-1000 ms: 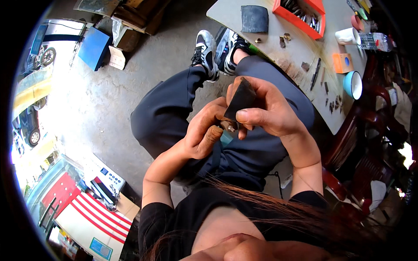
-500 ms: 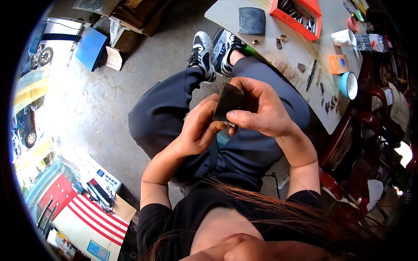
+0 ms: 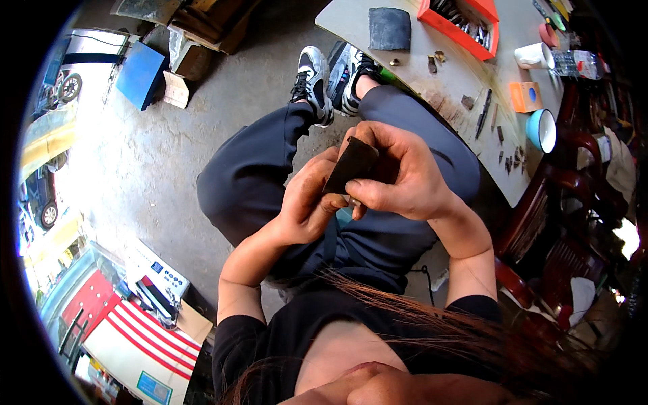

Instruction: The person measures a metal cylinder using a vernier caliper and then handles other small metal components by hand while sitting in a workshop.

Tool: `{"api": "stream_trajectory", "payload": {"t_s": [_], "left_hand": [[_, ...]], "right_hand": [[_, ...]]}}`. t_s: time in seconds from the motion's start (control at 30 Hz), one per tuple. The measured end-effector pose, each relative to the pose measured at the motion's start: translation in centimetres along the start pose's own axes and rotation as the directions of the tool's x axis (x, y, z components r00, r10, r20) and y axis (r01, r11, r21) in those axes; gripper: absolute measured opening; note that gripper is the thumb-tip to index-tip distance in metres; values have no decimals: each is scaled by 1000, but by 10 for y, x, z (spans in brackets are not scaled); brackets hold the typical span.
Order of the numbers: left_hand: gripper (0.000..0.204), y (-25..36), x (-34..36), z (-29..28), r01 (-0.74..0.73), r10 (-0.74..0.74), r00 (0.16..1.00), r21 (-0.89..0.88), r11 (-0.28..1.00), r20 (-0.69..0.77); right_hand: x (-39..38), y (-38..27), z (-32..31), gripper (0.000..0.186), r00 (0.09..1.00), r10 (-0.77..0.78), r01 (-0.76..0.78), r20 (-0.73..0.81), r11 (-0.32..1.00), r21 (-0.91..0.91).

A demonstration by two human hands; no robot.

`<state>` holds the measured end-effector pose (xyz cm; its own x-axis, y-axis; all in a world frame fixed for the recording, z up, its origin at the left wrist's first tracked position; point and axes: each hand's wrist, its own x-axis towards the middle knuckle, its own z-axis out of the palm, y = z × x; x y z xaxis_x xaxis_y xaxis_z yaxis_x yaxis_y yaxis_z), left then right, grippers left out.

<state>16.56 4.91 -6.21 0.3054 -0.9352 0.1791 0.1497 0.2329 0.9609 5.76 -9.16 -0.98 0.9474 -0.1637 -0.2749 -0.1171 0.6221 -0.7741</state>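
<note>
Over my lap, my right hand grips a folded, stiff dark piece of sandpaper, with the thumb pressed on its lower edge. Close against it, my left hand is closed, its thumb and fingertips pinching a small piece. Only a pale end of that piece shows between the fingertips, so its kind is hidden. The sandpaper touches or nearly touches the left fingers. Both hands' fingertips look stained brown.
On the table at the upper right lie a dark curled sheet, a red-orange box of small metal pieces, a pen, several dark fragments, a white cup, a teal bowl and an orange box.
The sandpaper has tilted and shifted slightly down and left at its lower end. My right thumb has moved a little left and down; the left hand has barely moved.
</note>
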Motion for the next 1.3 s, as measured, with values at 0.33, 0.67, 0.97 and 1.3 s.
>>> {"api": "stream_trajectory", "payload": {"t_s": [0.33, 0.67, 0.97, 1.3], "left_hand": [[18, -5, 0, -3, -6, 4, 1000, 75, 997, 14], [23, 3, 1, 2, 124, -120, 992, -102, 987, 44], [31, 1, -1, -1, 120, -110, 992, -240, 963, 54], [28, -15, 0, -5, -7, 6, 1000, -253, 967, -5]], "right_hand": [[-2, 3, -4, 19, 999, -42, 43, 7, 999, -17], [-2, 0, -2, 20, 999, -36, 36, -25, 999, -4], [-3, 1, -2, 21, 999, -40, 41, -10, 999, 17], [-3, 1, -5, 24, 996, -55, 52, -76, 998, -42]]}}
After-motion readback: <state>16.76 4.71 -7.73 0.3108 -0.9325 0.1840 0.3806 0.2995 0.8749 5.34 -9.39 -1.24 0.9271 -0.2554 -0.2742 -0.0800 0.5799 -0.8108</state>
